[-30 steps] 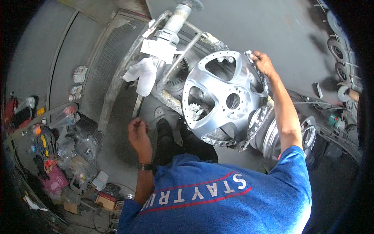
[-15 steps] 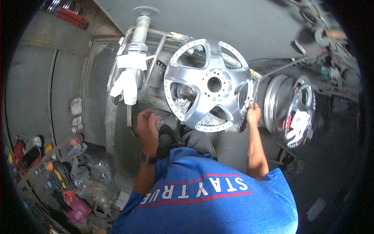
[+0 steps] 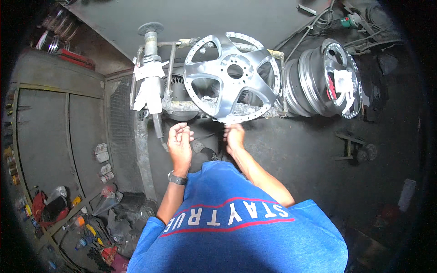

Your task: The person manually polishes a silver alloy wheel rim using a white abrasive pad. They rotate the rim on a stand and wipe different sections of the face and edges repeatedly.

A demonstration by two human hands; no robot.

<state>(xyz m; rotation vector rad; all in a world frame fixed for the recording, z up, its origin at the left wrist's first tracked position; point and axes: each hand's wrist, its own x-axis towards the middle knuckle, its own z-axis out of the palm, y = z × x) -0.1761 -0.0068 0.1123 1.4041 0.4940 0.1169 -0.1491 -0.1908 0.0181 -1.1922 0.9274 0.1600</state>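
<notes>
A silver five-spoke alloy wheel face [image 3: 223,102], with small holes round its rim, leans on a metal frame in front of me. My right hand [image 3: 234,136] is closed at the wheel's lower rim, its fingers slightly blurred. A crumpled whitish rag [image 3: 222,120] shows between the fingertips and the metal, mostly hidden. My left hand [image 3: 180,144] hangs to the left, below the wheel and apart from it. Its fingers are loosely curled and apart, with nothing visible in them.
Left of the wheel stands a grey post [image 3: 150,48] wrapped in white paper. A second wheel [image 3: 314,82] with white paper on its face sits at the right. A green-ended power tool [image 3: 350,21] and cables lie at the back right. Bags and bottles clutter the lower left.
My right hand has moved left and round from the wheel's right edge to its bottom rim. My left hand stays low on the left, its fingers turned up. The view has shifted.
</notes>
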